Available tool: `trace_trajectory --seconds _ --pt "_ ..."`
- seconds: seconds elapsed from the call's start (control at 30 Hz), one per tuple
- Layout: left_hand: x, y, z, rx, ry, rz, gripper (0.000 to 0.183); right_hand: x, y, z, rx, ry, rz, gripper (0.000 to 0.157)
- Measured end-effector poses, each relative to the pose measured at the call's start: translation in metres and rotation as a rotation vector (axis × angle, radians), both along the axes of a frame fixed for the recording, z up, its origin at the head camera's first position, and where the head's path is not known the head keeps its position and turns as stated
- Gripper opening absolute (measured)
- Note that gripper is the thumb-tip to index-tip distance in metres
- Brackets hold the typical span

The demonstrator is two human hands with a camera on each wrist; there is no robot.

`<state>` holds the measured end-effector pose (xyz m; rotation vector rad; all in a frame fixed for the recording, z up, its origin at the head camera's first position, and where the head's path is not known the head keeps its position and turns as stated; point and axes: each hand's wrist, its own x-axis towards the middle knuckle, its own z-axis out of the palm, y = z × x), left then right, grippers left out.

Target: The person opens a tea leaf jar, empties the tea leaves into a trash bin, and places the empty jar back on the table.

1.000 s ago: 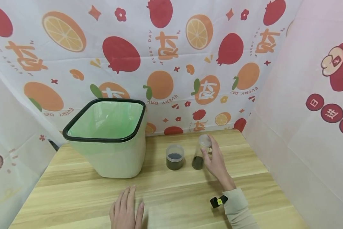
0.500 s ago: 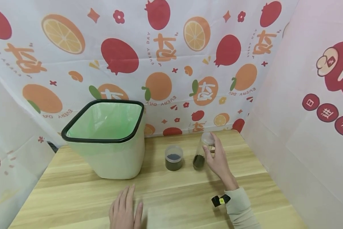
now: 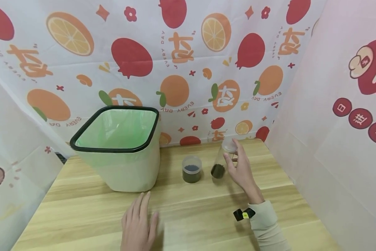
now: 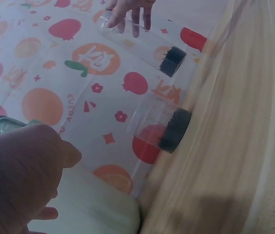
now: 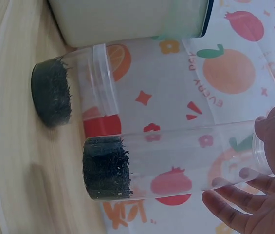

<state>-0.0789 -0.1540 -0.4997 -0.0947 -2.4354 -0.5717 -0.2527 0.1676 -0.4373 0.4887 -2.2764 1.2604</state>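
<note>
My right hand (image 3: 242,170) holds a tall clear jar (image 3: 222,158) near its pale lid (image 3: 229,144), thumb and fingers on either side. Dark, shredded, tea-like bits (image 5: 107,168) fill its bottom part in the right wrist view. The jar tilts slightly, and its base appears raised just off the table. To its left stands a short, wide clear jar (image 3: 192,169) with similar dark contents (image 4: 174,130), upright on the wood. My left hand (image 3: 138,223) is low over the table in front of the bin, fingers extended, holding nothing.
A pale bin (image 3: 134,172) with a black rim and green liner stands at the left on the wooden table (image 3: 191,216). Fruit-printed cloth (image 3: 188,132) hangs directly behind the table, with more cloth (image 3: 313,181) along the right side.
My right hand has moved slightly right and away, raising the tall jar a little. The short jar and bin have kept their places, and my left hand has hardly moved.
</note>
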Motion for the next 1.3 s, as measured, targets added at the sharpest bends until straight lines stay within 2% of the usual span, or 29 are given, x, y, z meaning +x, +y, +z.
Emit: trace_trajectory --seconds 0.2,0.43,0.73,1.07,1.3 --pt "-0.001 0.001 0.004 -0.010 -0.011 -0.003 0.069 0.003 -0.002 0.007 0.003 0.013 0.002 0.064" --pt "-0.006 0.002 0.012 0.015 0.025 -0.062 0.074 0.009 -0.003 0.016 -0.008 0.031 0.019 0.065" --pt "-0.015 0.001 0.021 -0.020 0.031 -0.104 0.069 0.015 -0.003 0.024 -0.002 0.036 0.024 0.063" --pt "-0.028 -0.001 0.029 -0.026 0.089 -0.185 0.070 0.020 -0.007 0.035 0.003 0.061 0.053 0.065" --pt "-0.033 0.002 0.035 -0.025 0.121 -0.206 0.062 0.024 -0.011 0.041 -0.004 0.071 0.072 0.066"
